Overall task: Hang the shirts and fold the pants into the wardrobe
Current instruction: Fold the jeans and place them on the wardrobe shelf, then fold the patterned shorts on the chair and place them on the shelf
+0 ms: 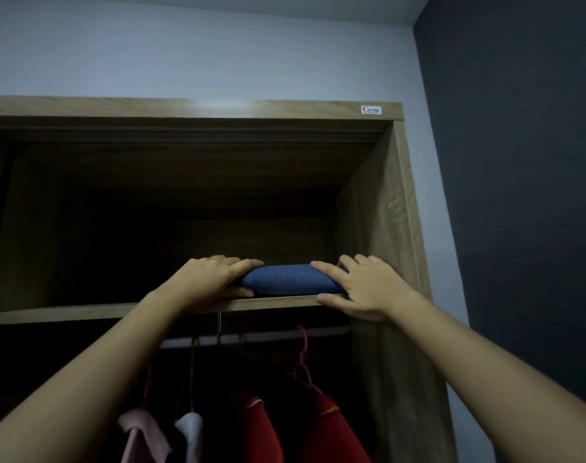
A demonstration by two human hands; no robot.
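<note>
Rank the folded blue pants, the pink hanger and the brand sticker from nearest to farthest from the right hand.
1. folded blue pants: on the shelf, touched by the right hand.
2. pink hanger: on the rail, below-left.
3. brand sticker: on the wardrobe top edge, far above.

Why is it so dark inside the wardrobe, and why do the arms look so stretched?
Head view: little light reaches the upper compartment, so it goes nearly black behind the folded blue pants; a pale glare patch sits on the top panel; the wide-angle lens stretches the forearms toward the bottom corners.
</note>
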